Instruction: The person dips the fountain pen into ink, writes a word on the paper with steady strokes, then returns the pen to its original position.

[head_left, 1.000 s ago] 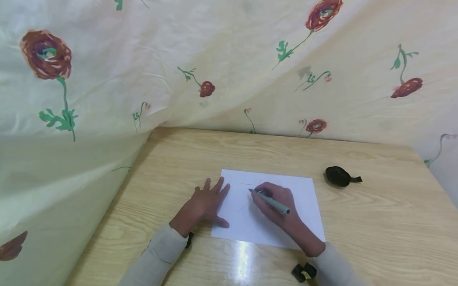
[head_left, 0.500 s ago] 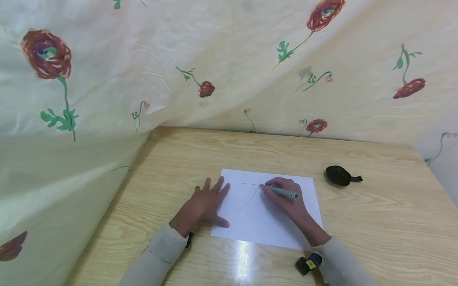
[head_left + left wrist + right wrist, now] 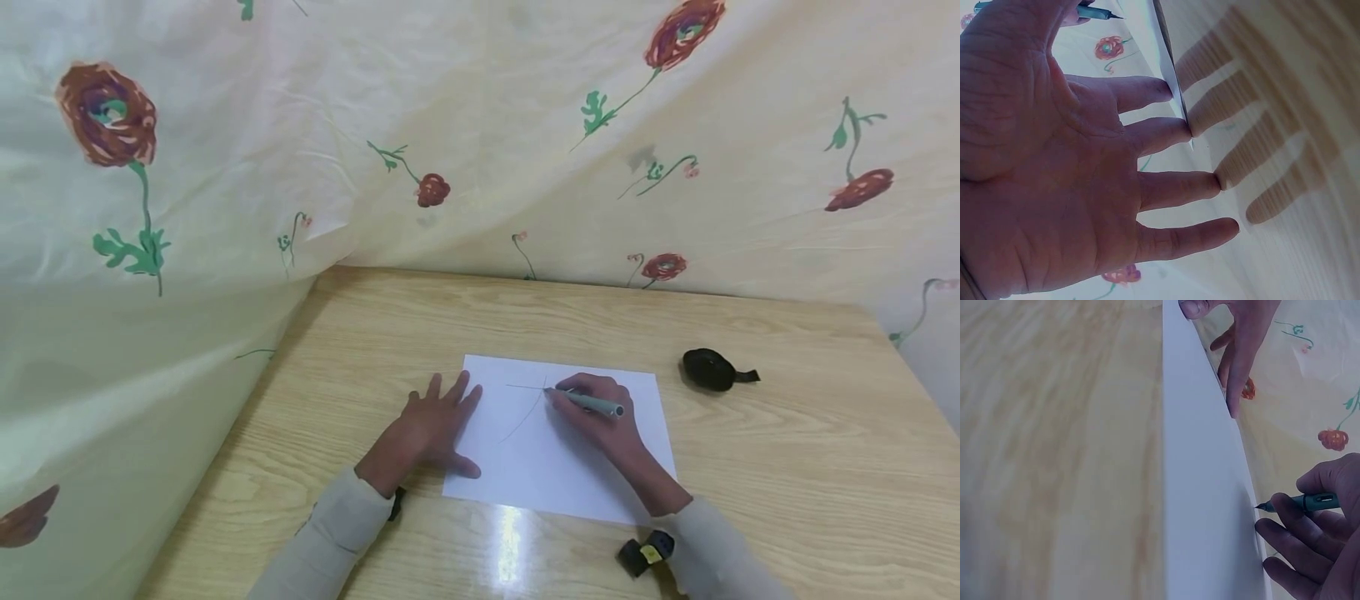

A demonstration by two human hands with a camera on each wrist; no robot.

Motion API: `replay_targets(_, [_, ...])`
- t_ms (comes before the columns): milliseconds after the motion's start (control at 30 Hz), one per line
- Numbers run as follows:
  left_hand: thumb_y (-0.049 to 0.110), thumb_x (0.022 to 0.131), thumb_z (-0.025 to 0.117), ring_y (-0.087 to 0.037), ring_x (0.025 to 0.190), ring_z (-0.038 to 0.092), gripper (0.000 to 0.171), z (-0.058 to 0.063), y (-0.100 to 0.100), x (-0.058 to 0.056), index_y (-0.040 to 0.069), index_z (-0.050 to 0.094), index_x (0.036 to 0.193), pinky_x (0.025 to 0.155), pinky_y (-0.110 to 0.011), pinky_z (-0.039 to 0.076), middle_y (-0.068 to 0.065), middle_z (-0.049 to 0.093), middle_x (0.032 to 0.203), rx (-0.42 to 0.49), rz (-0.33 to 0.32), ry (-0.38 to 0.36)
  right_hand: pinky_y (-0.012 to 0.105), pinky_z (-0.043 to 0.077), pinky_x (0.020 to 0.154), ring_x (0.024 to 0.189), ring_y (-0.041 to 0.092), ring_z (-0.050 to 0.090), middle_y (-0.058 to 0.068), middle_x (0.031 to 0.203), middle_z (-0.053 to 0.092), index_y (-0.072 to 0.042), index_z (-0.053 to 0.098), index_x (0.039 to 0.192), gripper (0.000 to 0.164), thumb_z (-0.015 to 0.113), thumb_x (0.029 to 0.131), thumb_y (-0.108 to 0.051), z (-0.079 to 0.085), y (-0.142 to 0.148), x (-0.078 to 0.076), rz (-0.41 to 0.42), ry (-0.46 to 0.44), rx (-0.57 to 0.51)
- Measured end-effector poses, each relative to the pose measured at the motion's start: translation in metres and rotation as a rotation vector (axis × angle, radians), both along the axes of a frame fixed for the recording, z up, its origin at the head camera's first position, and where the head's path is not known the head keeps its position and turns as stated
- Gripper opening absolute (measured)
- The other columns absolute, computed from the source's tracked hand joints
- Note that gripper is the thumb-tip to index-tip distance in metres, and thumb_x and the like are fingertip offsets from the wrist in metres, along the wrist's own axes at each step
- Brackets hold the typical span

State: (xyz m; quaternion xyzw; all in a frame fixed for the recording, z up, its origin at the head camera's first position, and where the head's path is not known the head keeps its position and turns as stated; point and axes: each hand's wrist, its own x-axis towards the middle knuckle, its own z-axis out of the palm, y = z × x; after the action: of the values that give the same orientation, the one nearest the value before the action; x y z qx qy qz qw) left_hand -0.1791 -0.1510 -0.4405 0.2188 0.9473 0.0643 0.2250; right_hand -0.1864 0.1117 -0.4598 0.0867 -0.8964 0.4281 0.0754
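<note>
A white sheet of paper [image 3: 517, 475] lies on the wooden table. My right hand [image 3: 604, 417] pinches a grey-green fountain pen [image 3: 596, 403]; its tip is at the paper, close to where two thin lines cross. From there a thin curved line [image 3: 527, 418] runs down to the lower left. In the right wrist view the pen's dark nib [image 3: 1264, 506] points at the sheet, with thumb and fingers around the barrel. My left hand [image 3: 431, 429] rests with spread, straight fingers at the paper's left edge, its thumb on the sheet. The left wrist view shows its palm side [image 3: 1072, 169].
A small black pan-shaped object [image 3: 708, 370] with a short handle sits on the table [image 3: 810, 433] right of the paper. Flower-printed cloth [image 3: 480, 125] hangs behind and to the left. Black devices are strapped at both wrists, the right one [image 3: 645, 552] showing a yellow patch.
My right hand and pen have shifted right and slightly up the paper, then stayed nearly still. The whole curved line now shows. My left hand has not moved.
</note>
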Motion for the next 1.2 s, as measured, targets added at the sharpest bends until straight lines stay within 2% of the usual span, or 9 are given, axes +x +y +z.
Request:
replay_targets(767, [0.061,0.071,0.082,-0.050,0.147,0.013,0.116,0.005,0.001,0.003,0.013,0.024,0.160,0.108,-0.068,0.027,-0.014,0.012,0.166,-0.006,-0.010,-0.015,0.024,0.044,0.059,0.062,0.011,0.056,0.000,0.077,0.074,-0.007,0.079,0.091,0.012,0.079,0.085,-0.018,-0.003,0.001,0.006,0.000,-0.006,0.039])
replay_targets(1200, [0.061,0.072,0.081,-0.050,0.147,0.014,0.115,0.003,0.001,0.004,0.014,0.024,0.160,0.108,-0.068,0.027,-0.014,0.013,0.166,-0.010,-0.011,-0.015,0.024,0.046,0.061,0.064,0.011,0.059,0.001,0.078,0.075,-0.006,0.079,0.089,0.013,0.079,0.084,-0.018,0.004,0.000,0.014,-0.013,-0.027,0.056])
